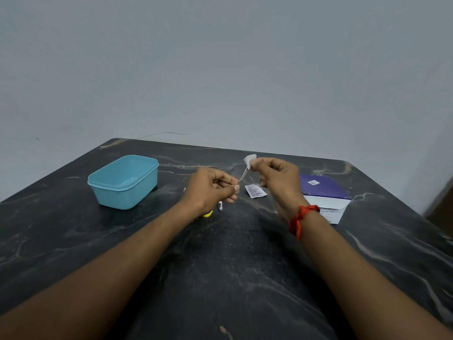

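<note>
Both hands are raised over a dark counter, a thin tool meeting a white pad between them.

The left hand [210, 188] pinches the lower end of a slim metal tool [242, 177] between thumb and fingertips, and the tool slants up and to the right. The right hand [277, 179] pinches a small white pad [250, 160] at its fingertips, and the tool's upper tip reaches the pad's lower edge; what kind of tool it is cannot be told. Both are held in the air above the middle of the counter [232, 266]. A torn white sachet [255, 191] lies flat just below them. A blue tub [125, 181], open, stands well to the left, and a purple box [323, 190] lies to the right behind the right wrist, which wears a red thread [300, 218]. A yellow thing [208, 214] peeks out under the left hand.
</note>
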